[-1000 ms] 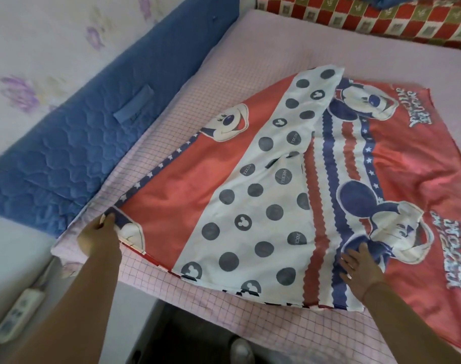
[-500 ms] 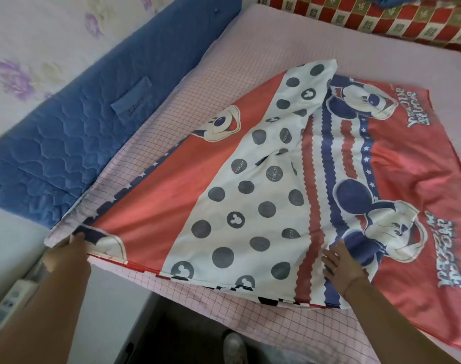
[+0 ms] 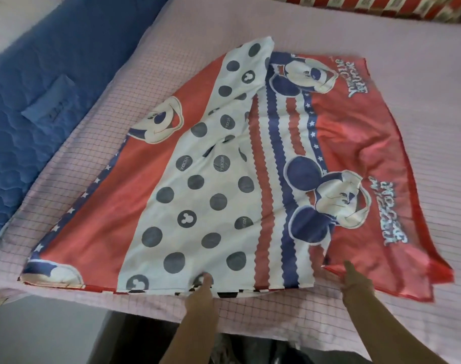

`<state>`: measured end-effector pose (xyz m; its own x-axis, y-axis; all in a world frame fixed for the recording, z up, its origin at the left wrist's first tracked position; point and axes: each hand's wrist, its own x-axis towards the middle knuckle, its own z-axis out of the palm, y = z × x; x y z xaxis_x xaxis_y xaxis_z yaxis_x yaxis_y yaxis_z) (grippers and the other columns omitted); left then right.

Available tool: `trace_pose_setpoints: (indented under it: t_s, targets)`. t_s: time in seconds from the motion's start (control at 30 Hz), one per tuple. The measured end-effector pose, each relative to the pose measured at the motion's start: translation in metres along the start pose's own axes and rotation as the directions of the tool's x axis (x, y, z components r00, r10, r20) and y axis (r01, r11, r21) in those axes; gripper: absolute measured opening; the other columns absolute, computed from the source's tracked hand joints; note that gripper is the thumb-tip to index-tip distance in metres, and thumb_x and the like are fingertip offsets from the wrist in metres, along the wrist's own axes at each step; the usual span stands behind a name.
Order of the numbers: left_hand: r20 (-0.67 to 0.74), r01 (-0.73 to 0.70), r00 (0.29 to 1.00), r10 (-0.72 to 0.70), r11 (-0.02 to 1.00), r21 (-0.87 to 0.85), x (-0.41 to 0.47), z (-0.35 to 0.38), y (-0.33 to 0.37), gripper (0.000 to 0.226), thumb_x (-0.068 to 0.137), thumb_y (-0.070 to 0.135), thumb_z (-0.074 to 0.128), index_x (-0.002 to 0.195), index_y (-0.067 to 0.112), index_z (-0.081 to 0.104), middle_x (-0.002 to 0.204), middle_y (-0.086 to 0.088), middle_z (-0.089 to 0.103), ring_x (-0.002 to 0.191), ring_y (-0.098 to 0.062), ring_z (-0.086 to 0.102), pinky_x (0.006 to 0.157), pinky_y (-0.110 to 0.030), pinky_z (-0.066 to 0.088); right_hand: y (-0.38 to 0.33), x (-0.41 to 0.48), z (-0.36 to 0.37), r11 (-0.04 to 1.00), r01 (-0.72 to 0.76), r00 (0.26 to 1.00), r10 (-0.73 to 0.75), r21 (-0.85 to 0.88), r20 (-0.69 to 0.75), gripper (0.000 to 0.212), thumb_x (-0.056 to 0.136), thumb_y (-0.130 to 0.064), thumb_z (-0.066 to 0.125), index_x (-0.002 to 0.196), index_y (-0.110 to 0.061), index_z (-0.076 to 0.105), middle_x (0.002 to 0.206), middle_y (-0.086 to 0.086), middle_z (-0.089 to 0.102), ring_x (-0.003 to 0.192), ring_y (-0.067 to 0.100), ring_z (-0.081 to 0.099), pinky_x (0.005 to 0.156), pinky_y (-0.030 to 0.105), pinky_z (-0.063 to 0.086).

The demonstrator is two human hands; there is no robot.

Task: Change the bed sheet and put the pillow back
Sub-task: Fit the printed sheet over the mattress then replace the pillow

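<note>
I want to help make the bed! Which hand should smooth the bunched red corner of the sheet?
The right hand: it touches the red edge of the sheet beside the bunched corner. The left hand is farther off, at the polka-dot strip.

The left hand (image 3: 201, 286) has left the near left corner of the cartoon-print sheet (image 3: 198, 206) and now sits at the middle of its near edge, on the dotted band. The right hand (image 3: 355, 283) has slid off the printed mouse ear to the sheet's near edge, fingers straight against the red flap.
</note>
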<state>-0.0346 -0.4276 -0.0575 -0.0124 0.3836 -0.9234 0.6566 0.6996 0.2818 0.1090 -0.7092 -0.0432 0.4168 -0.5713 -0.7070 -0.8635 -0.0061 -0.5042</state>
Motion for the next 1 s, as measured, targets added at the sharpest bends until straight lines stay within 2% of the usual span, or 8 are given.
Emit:
trace_pose_setpoints:
  t_s: [0.1, 0.23, 0.4, 0.53, 0.73, 0.8, 0.9, 1.0]
  targets:
    - [0.131, 0.000, 0.991, -0.002, 1.000, 0.012, -0.009, 0.031, -0.021, 0.058, 0.085, 0.048, 0.066, 0.128, 0.009, 0.055, 0.103, -0.012, 0.060, 0.079, -0.024, 0.058, 0.072, -0.036, 0.051, -0.005, 0.015, -0.022, 0.978, -0.091, 0.990, 0.068, 0.186, 0.126, 0.050, 0.094, -0.039, 0.057, 0.131, -0.006, 0.051, 0.111, 0.009, 0.055, 0.071, 0.019, 0.052, 0.063, 0.030, 0.043]
    - [0.184, 0.103, 0.980, -0.079, 0.986, -0.128, -0.022, 0.060, -0.027, 0.039, 0.092, 0.040, 0.062, 0.103, 0.003, 0.057, 0.100, -0.013, 0.064, 0.073, -0.023, 0.061, 0.065, -0.033, 0.052, -0.012, 0.038, -0.035, 0.862, -0.282, 0.944, 0.170, 0.422, 0.284, 0.065, 0.089, -0.056, 0.055, 0.143, -0.022, 0.042, 0.147, 0.005, 0.042, 0.130, 0.024, 0.047, 0.092, 0.035, 0.041]
    - [0.173, 0.083, 0.984, -0.046, 0.973, -0.216, -0.021, 0.082, -0.041, 0.028, 0.094, 0.032, 0.060, 0.097, 0.004, 0.058, 0.091, -0.015, 0.067, 0.080, -0.026, 0.065, 0.071, -0.037, 0.054, -0.025, 0.076, -0.052, 0.785, -0.295, 0.948, 0.171, 0.545, 0.267, 0.042, 0.089, -0.051, 0.058, 0.116, -0.019, 0.056, 0.101, 0.000, 0.059, 0.074, 0.019, 0.057, 0.056, 0.050, 0.054]
    - [0.138, 0.074, 0.990, -0.038, 0.962, -0.262, -0.024, 0.093, -0.045, 0.021, 0.097, 0.027, 0.057, 0.091, 0.008, 0.057, 0.086, -0.013, 0.065, 0.077, -0.025, 0.062, 0.063, -0.037, 0.051, -0.045, 0.093, -0.078, 0.851, -0.237, 0.966, 0.155, 0.469, 0.205, 0.025, 0.098, -0.032, 0.047, 0.094, -0.010, 0.056, 0.056, 0.003, 0.060, 0.059, 0.024, 0.054, 0.042, 0.031, 0.050]
    - [0.117, 0.052, 0.993, -0.018, 0.955, -0.293, -0.015, 0.108, -0.055, 0.021, 0.097, 0.027, 0.057, 0.106, 0.008, 0.056, 0.090, -0.011, 0.064, 0.080, -0.025, 0.062, 0.073, -0.039, 0.053, -0.038, 0.161, -0.097, 0.750, -0.396, 0.897, 0.194, 0.530, 0.397, 0.042, 0.063, -0.029, 0.066, 0.101, -0.031, 0.048, 0.086, -0.003, 0.061, 0.069, 0.021, 0.057, 0.068, 0.044, 0.058]
    - [0.078, 0.019, 0.997, 0.000, 0.971, -0.237, -0.015, 0.110, -0.058, 0.024, 0.097, 0.029, 0.056, 0.102, 0.006, 0.058, 0.088, -0.012, 0.064, 0.080, -0.025, 0.062, 0.067, -0.037, 0.051, -0.050, 0.136, -0.104, 0.736, -0.332, 0.924, 0.127, 0.590, 0.361, 0.030, 0.083, -0.029, 0.066, 0.110, -0.027, 0.053, 0.074, -0.011, 0.069, 0.063, 0.015, 0.065, 0.057, 0.035, 0.058]
    - [0.062, 0.001, 0.998, 0.014, 0.972, -0.233, -0.024, 0.109, -0.061, 0.023, 0.098, 0.028, 0.054, 0.096, 0.006, 0.059, 0.087, -0.012, 0.065, 0.078, -0.024, 0.063, 0.064, -0.036, 0.051, -0.067, 0.136, -0.116, 0.780, -0.232, 0.962, 0.096, 0.581, 0.255, 0.006, 0.092, -0.027, 0.061, 0.091, -0.023, 0.057, 0.113, 0.002, 0.060, 0.085, 0.019, 0.060, 0.092, 0.040, 0.047]
    - [0.041, -0.006, 0.999, 0.015, 0.980, -0.200, -0.028, 0.107, -0.064, 0.024, 0.099, 0.028, 0.053, 0.097, 0.004, 0.059, 0.089, -0.013, 0.065, 0.077, -0.024, 0.061, 0.065, -0.035, 0.051, -0.085, 0.145, -0.136, 0.832, -0.165, 0.970, 0.041, 0.530, 0.238, 0.015, 0.091, -0.029, 0.064, 0.101, -0.019, 0.060, 0.123, 0.001, 0.058, 0.091, 0.020, 0.061, 0.087, 0.040, 0.046]
